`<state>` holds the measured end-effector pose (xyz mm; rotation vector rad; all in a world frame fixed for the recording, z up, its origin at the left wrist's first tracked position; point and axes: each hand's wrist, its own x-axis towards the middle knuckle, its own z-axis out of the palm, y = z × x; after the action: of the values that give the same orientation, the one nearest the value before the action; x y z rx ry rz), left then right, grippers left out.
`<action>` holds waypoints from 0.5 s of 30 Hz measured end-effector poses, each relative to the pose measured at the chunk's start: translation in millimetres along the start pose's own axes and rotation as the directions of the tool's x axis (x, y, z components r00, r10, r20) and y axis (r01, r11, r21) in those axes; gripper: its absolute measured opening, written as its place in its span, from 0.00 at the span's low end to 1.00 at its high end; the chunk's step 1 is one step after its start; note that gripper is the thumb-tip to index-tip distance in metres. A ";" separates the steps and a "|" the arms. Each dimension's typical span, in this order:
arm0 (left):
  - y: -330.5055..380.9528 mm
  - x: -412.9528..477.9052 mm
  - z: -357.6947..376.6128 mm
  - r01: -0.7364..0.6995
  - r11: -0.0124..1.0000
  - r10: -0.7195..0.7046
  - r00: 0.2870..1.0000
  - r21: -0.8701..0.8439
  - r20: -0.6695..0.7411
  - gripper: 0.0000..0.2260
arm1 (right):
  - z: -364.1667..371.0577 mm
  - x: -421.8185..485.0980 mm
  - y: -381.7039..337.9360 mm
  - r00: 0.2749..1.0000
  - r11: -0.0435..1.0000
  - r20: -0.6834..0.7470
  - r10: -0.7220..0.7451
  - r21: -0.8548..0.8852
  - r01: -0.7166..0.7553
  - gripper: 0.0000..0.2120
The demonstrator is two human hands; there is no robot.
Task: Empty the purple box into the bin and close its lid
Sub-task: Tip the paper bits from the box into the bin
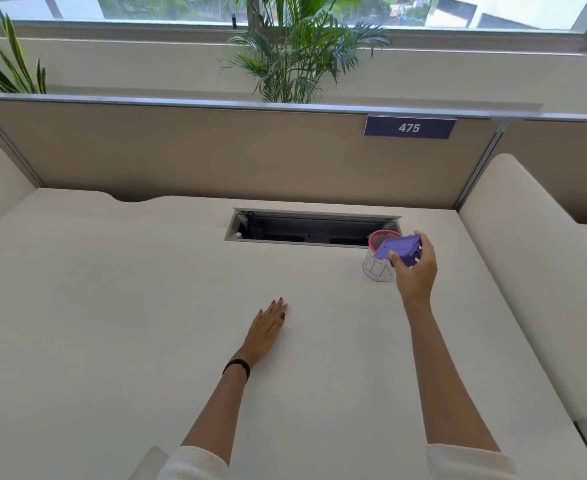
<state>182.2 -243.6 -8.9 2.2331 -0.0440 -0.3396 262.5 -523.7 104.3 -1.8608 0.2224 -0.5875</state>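
A small purple box is tipped over the mouth of a little white bin with a red rim and the letters BIN on its side. My right hand grips the box from the right, thumb in front and fingers on the far side. The box's lower left end hangs over the bin's opening. Whether its lid is open and what it holds is hidden. My left hand lies flat on the white desk, palm down, fingers together, well to the left of the bin.
An open cable tray slot is cut into the desk just behind the bin. A beige partition with a sign reading 475 closes off the back, and padded dividers stand at both sides. Plants and a window lie beyond.
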 end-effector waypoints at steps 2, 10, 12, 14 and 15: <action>2.6 -11.6 -3.1 0.010 0.999 -0.010 1.000 -0.042 -0.001 0.20 | -3.3 -18.0 0.0 0.997 0.993 -0.002 0.074 0.092 -0.073 0.29; 6.1 -57.3 -11.6 0.137 0.914 -0.127 0.991 -0.383 0.051 0.19 | 7.1 -90.6 -3.7 0.961 0.923 0.164 0.222 0.282 -0.261 0.27; 5.6 -64.6 -15.2 0.150 0.886 -0.145 0.988 -0.440 0.047 0.19 | 9.9 -106.2 -4.1 0.949 0.912 0.220 0.224 0.296 -0.284 0.26; 4.2 -73.4 -20.4 0.142 0.869 -0.148 0.989 -0.474 0.026 0.20 | 13.3 -124.8 -5.8 0.938 0.903 0.274 0.213 0.310 -0.296 0.25; 4.3 -76.7 -21.1 0.138 0.866 -0.148 0.989 -0.481 0.019 0.20 | 14.6 -133.2 -4.9 0.931 0.903 0.304 0.201 0.312 -0.297 0.24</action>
<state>114.2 -219.0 24.5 1.7440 0.1995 -0.3649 154.8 -453.2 66.8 -1.5081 0.1630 -0.1777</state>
